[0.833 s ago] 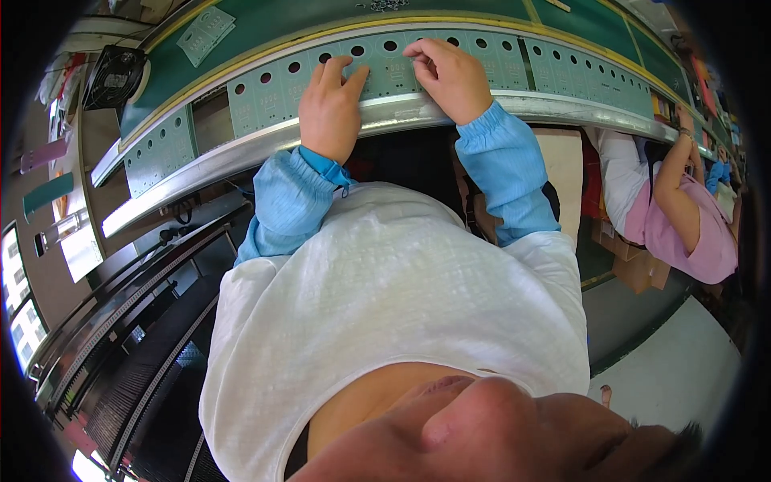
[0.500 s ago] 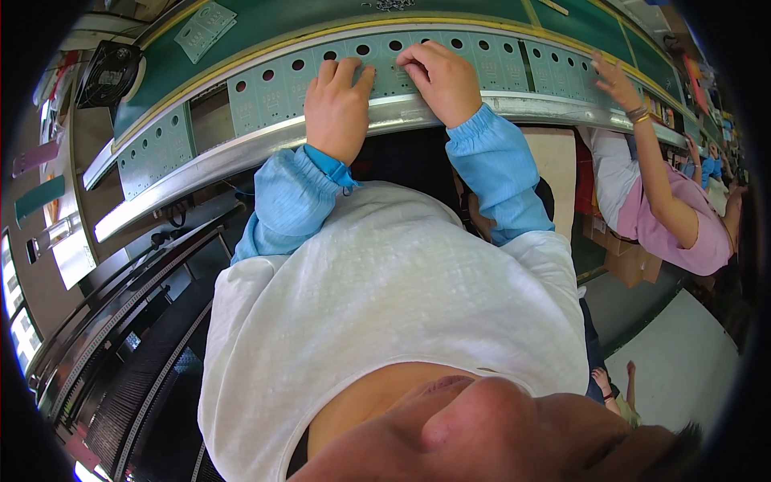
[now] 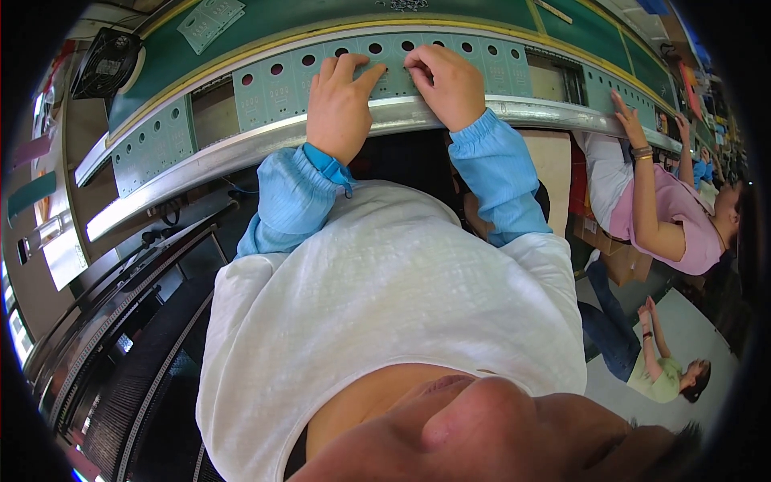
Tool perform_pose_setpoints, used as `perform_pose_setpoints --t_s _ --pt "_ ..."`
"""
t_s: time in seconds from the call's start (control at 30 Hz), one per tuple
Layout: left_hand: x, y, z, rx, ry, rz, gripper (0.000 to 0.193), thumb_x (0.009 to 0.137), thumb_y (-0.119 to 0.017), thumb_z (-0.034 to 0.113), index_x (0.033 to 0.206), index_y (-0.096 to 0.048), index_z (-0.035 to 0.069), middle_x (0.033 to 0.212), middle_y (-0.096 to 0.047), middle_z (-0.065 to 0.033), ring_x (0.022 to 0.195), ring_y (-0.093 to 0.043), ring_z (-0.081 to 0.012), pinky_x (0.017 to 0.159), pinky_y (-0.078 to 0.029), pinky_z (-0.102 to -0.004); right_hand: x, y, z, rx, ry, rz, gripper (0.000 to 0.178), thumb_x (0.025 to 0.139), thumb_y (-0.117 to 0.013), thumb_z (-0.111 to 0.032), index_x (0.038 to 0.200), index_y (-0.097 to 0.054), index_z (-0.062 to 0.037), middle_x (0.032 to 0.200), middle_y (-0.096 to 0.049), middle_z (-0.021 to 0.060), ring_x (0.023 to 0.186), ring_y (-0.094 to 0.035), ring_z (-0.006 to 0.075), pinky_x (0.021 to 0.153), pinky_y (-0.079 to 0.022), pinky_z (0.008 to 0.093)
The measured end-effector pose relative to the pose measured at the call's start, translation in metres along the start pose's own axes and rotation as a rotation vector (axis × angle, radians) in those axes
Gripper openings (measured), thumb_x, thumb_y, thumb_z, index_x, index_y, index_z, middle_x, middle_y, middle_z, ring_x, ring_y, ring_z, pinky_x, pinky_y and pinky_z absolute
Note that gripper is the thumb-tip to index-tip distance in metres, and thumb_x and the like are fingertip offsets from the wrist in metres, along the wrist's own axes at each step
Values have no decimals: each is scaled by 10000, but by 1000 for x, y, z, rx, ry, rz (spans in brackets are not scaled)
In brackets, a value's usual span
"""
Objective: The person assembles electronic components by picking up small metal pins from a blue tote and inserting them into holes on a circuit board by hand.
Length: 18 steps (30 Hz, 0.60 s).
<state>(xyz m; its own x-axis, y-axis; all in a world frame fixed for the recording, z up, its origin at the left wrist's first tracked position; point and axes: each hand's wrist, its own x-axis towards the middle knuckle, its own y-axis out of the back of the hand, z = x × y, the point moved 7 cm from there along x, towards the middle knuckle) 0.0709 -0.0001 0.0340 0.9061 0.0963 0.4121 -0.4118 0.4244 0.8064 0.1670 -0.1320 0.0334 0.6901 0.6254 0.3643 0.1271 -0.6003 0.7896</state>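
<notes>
Panel (image 3: 391,81) under both hands (image 3: 340,116), contact unclear, gaps (image 3: 549,79) beyond both ends.

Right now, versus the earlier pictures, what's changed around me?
The right circuit board slid rightward, widening its gap from the middle circuit board; a person in light green came into fuller view. Your left hand and right hand stayed at the middle circuit board.

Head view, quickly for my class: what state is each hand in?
Left hand: open, loosely bent over the green board.
Right hand: curled; whether it holds anything cannot be told.
</notes>
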Motion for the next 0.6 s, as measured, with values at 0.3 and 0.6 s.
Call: perform_pose_setpoints --t_s 0.3,0.6 --pt "-3 8 2 -69 -2 114 476 776 -591 -97 1230 -685 10 1170 -664 -140 1028 -607 -351 920 -507 -437 0 -1 -1 -44 -27 30 138 868 -728 -61 982 -691 -130 867 -699 34 796 -700 234 678 -549 346" --pt "-5 3 3 28 -1 48 480 769 -605 -56 1223 -714 54 1233 -652 -109 1097 -592 -325 942 -488 -425 -2 -9 2 -23 -63 6 109 853 -728 -117 958 -704 -136 872 -705 37 810 -697 268 683 -556 401"
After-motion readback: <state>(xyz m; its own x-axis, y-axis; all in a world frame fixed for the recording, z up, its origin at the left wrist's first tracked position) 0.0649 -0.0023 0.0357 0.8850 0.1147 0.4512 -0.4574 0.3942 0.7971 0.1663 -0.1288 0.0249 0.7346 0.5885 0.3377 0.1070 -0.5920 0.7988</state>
